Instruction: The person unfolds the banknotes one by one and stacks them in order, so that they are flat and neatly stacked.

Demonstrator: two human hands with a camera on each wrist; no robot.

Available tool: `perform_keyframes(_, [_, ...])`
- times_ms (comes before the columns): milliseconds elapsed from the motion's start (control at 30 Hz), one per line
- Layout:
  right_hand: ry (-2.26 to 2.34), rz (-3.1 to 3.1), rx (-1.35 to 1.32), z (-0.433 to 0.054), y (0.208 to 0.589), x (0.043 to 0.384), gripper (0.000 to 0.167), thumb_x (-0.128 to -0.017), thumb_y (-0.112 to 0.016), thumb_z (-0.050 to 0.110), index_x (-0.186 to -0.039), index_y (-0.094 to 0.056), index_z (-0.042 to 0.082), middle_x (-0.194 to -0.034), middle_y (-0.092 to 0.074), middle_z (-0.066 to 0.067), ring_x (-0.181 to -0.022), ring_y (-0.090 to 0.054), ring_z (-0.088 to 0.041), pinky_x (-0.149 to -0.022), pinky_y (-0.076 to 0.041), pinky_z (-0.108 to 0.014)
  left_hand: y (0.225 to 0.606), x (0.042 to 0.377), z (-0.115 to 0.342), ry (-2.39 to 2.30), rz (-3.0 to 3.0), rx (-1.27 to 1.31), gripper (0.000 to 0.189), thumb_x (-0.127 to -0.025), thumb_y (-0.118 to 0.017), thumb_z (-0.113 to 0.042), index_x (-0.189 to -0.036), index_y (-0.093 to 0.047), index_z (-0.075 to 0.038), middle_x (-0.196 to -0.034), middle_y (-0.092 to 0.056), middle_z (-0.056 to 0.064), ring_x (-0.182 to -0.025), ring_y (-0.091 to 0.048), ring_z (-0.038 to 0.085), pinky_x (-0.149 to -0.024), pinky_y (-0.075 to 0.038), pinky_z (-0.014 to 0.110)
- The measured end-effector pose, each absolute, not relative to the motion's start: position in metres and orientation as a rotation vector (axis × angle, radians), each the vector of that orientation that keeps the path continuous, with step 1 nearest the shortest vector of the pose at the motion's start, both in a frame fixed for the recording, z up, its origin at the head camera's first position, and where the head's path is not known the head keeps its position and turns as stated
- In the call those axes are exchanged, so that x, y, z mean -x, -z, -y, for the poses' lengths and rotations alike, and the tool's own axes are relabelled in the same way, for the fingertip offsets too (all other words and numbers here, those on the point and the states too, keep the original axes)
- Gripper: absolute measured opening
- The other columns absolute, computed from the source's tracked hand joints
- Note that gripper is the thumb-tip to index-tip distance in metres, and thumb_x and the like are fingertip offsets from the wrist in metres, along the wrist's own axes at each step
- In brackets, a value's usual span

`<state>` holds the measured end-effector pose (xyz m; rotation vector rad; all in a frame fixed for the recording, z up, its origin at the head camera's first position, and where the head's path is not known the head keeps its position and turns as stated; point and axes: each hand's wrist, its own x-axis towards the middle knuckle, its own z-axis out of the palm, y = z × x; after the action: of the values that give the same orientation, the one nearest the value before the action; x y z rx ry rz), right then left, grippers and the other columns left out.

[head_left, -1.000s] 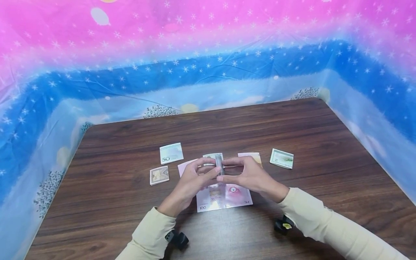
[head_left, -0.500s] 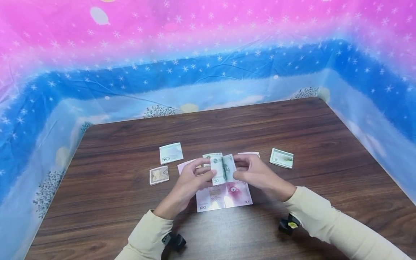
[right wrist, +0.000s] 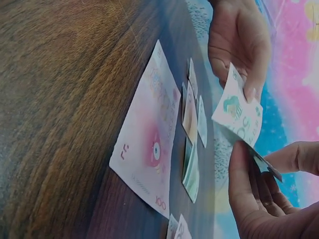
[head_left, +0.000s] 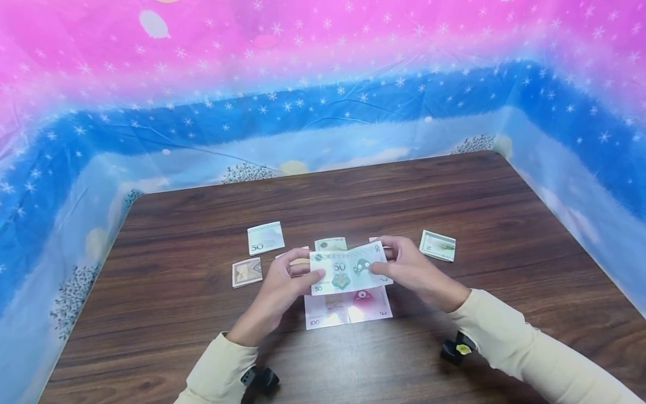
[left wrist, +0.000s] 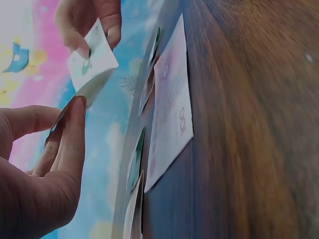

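A green 50 play banknote point(head_left: 348, 269) is spread out between my two hands, above the table. My left hand point(head_left: 285, 286) pinches its left end, thumb on the front face and fingers behind. At the other end my right hand point(head_left: 416, 272) grips it the same way. Both wrist views show the note point(left wrist: 94, 62) bending along its middle. Beneath it a pink 100 banknote point(head_left: 348, 314) lies unfolded on the wood, its upper part covered in the head view; the right wrist view shows this pink note point(right wrist: 149, 134) whole.
Folded notes lie around: a green 50 point(head_left: 266, 238) and a brown one point(head_left: 247, 272) on the left, a green one point(head_left: 330, 244) behind my hands, another green one point(head_left: 437, 246) on the right. Pinkish notes are partly hidden behind my hands. A patterned curtain point(head_left: 303, 106) surrounds the table point(head_left: 202, 336).
The green note was seen narrow and folded between my fingertips; it has been opened out to full width, printed face showing. My hands have moved apart. The pink 100 note has stayed put.
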<state>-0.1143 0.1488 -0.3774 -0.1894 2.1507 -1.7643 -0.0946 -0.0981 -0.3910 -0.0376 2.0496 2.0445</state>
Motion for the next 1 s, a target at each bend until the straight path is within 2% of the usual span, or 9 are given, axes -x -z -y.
perform_keyframes(133, [1.766,-2.138,0.162,-0.152,0.38,0.116,0.051,-0.086,-0.065,-0.004,-0.135,-0.052,-0.011,-0.107,-0.072,-0.02,-0.089,-0.07,-0.018,-0.077,-0.057,-0.028,0.392,0.094,0.101,-2.027,-2.074,0.08,0.038,-0.087,-0.07,0.005,-0.122,-0.057,0.005,-0.107,-0.072,0.024,-0.084,-0.072,0.022,-0.073,-0.061,0.037])
perform_keyframes(500, [1.721,-2.148,0.126,-0.155,0.39,0.119,0.038,-0.084,-0.071,-0.002,-0.12,-0.06,-0.008,-0.102,-0.074,-0.017,-0.088,-0.071,-0.019,-0.077,-0.058,-0.03,0.397,0.094,0.106,-1.95,-2.132,0.101,0.034,-0.085,-0.071,0.007,-0.116,-0.057,0.004,-0.096,-0.074,0.021,-0.078,-0.072,0.024,-0.069,-0.062,0.039])
perform_keyframes(567, [1.695,-2.164,0.119,-0.156,0.391,0.119,0.036,-0.085,-0.072,-0.001,-0.118,-0.061,-0.008,-0.102,-0.074,-0.017,-0.086,-0.071,-0.019,-0.076,-0.058,-0.029,0.397,0.093,0.107,-1.918,-2.156,0.074,0.032,-0.085,-0.072,0.008,-0.114,-0.058,0.005,-0.089,-0.073,0.017,-0.075,-0.071,0.022,-0.067,-0.062,0.04])
perform_keyframes(633, [1.676,-2.177,0.115,-0.157,0.393,0.119,0.034,-0.084,-0.075,-0.001,-0.115,-0.061,-0.009,-0.1,-0.074,-0.017,-0.084,-0.072,-0.019,-0.074,-0.059,-0.029,0.398,0.093,0.108,-1.872,-2.182,0.04,0.031,-0.085,-0.072,0.009,-0.113,-0.058,0.005,-0.08,-0.066,0.008,-0.072,-0.066,0.017,-0.064,-0.062,0.04])
perform_keyframes(733, [1.629,-2.228,0.151,-0.159,0.397,0.118,0.032,-0.082,-0.078,-0.001,-0.109,-0.062,-0.008,-0.092,-0.074,-0.013,-0.078,-0.07,-0.016,-0.068,-0.058,-0.027,0.399,0.092,0.11,-1.776,-2.239,-0.024,0.033,-0.085,-0.073,0.007,-0.115,-0.058,0.006,-0.074,-0.058,0.002,-0.069,-0.062,0.013,-0.06,-0.062,0.038])
perform_keyframes(867, [1.557,-2.31,0.264,-0.16,0.401,0.117,0.029,-0.078,-0.081,-0.001,-0.1,-0.063,-0.006,-0.08,-0.071,-0.007,-0.069,-0.063,-0.012,-0.06,-0.052,-0.023,0.4,0.09,0.114,-1.667,-2.27,-0.099,0.035,-0.087,-0.074,0.006,-0.117,-0.057,0.007,-0.075,-0.068,0.008,-0.063,-0.069,0.019,-0.058,-0.062,0.038])
perform_keyframes(1000, [1.444,-2.409,0.353,-0.159,0.404,0.115,0.028,-0.075,-0.085,0.001,-0.094,-0.065,-0.002,-0.072,-0.065,-0.002,-0.064,-0.057,-0.011,-0.056,-0.046,-0.024,0.4,0.087,0.118,-1.544,-2.32,-0.15,0.039,-0.087,-0.076,0.001,-0.12,-0.056,0.007,-0.074,-0.071,0.011,-0.057,-0.07,0.025,-0.055,-0.061,0.037])
